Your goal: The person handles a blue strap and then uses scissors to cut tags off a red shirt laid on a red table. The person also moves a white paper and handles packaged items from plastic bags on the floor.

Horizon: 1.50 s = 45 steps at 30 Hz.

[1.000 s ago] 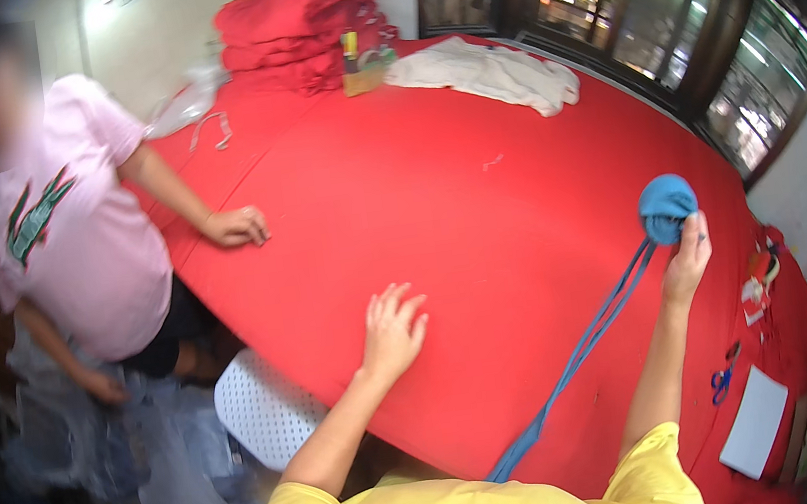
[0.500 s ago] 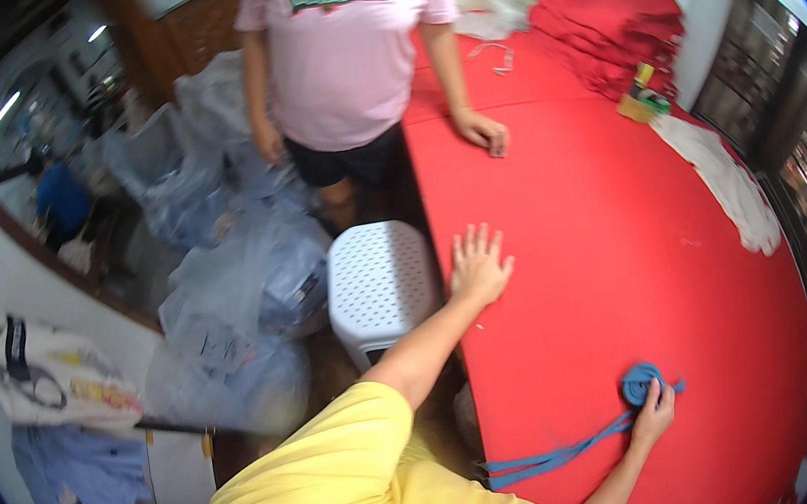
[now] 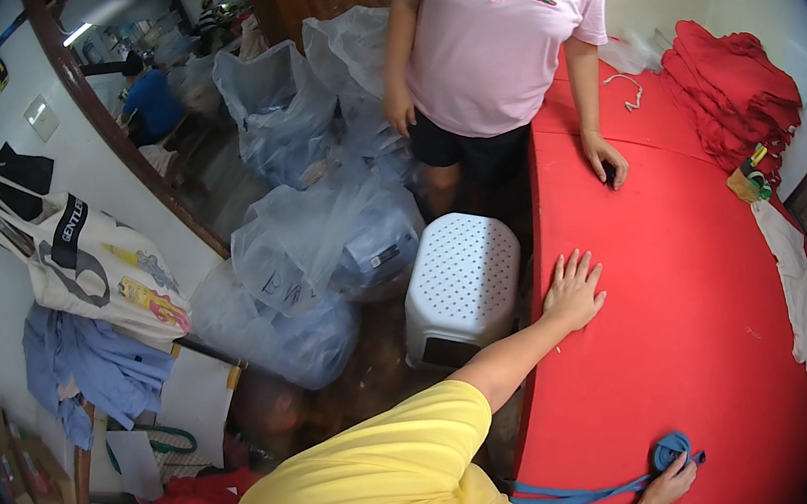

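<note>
Now your view is swinging left: the rolled coil of flat blue fabric strip [image 3: 670,449] is sitting lower right of frame, lower than a second ago. Your right hand [image 3: 671,483] is still pinching its lower-right side, so the coil is staying controlled but running close to the bottom rim. Its tail is trailing left to the edge of the red cloth-covered table [image 3: 674,320]; your yellow shirt [image 3: 371,478] is hiding the rest. Your left hand [image 3: 573,297] is lying spread, right of centre, forearm crossing that edge beside the white perforated plastic stool [image 3: 463,265]. Widest red stretch is running from there toward the crumpled white cloth [image 3: 790,280], far right.
</note>
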Each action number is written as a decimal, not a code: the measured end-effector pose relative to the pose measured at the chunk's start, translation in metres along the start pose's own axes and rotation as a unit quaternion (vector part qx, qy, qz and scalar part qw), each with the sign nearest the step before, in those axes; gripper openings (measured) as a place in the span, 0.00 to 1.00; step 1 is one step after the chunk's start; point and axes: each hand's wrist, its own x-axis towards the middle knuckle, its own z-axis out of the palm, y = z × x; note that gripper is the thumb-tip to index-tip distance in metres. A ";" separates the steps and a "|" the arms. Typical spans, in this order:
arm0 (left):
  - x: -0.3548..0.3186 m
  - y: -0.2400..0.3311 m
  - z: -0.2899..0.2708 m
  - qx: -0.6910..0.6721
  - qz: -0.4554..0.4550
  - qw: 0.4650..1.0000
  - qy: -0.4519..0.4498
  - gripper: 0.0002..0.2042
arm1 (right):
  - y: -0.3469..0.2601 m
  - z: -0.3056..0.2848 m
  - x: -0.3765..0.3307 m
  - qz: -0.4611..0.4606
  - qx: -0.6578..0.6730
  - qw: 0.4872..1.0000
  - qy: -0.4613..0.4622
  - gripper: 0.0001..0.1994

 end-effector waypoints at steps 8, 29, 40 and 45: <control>-0.002 -0.001 -0.016 -0.041 0.008 0.999 -0.023 0.29 | -0.069 -0.035 0.014 0.101 0.125 0.986 -0.048 0.18; -0.069 -0.391 -0.254 -0.573 0.056 0.752 -0.322 0.52 | -0.661 0.134 -0.047 -0.030 0.476 0.555 -0.681 0.13; -0.075 -0.526 -0.331 -0.562 -0.079 0.795 -0.213 0.29 | -0.805 0.213 -0.071 -0.108 0.532 0.512 -0.666 0.10; -0.069 -0.528 -0.337 -0.564 -0.084 0.796 -0.205 0.24 | -0.846 0.202 -0.052 -0.246 0.505 0.455 -0.691 0.11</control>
